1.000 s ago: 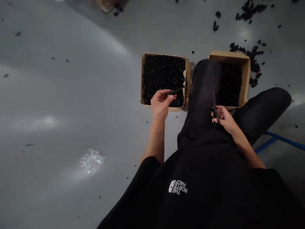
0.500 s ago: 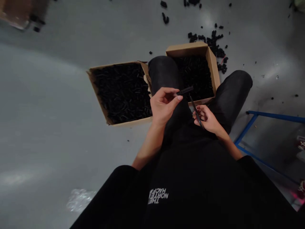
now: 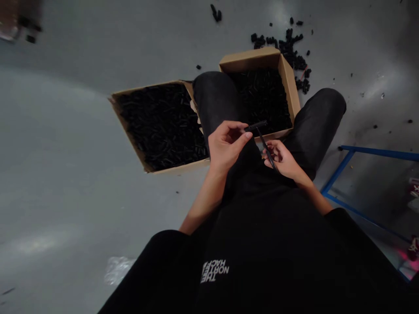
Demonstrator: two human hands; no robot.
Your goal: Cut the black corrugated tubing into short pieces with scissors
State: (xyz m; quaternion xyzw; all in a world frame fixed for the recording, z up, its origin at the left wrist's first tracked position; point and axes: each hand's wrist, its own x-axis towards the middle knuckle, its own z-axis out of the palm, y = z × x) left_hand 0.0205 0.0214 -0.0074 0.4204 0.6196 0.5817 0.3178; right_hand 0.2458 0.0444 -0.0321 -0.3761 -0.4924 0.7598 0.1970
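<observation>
Between its thumb and fingers, my left hand (image 3: 225, 144) pinches a short black ribbed piece (image 3: 257, 126) that points to the right. My right hand (image 3: 284, 161) is closed around a slim dark tool (image 3: 267, 151), whose exact kind I cannot make out. The tool's thin end reaches up to the underside of the ribbed piece; whether they touch is unclear. Both hands are above my lap. Just beyond them, a cardboard box (image 3: 289, 87) full of small black pieces stands between my knees. Another cardboard box (image 3: 176, 168) of similar black pieces is beside my left leg.
Loose black pieces (image 3: 296, 61) lie scattered on the grey floor behind the right box. A blue metal frame (image 3: 338, 172) stands at the right. Clear crumpled plastic (image 3: 118, 269) lies at the lower left, and a brown object (image 3: 8, 19) is at the upper left corner.
The view has shifted slightly, so the boxes appear a little further left and higher. Both hands keep their hold, and the tool's tip has moved slightly left along the ribbed piece.
</observation>
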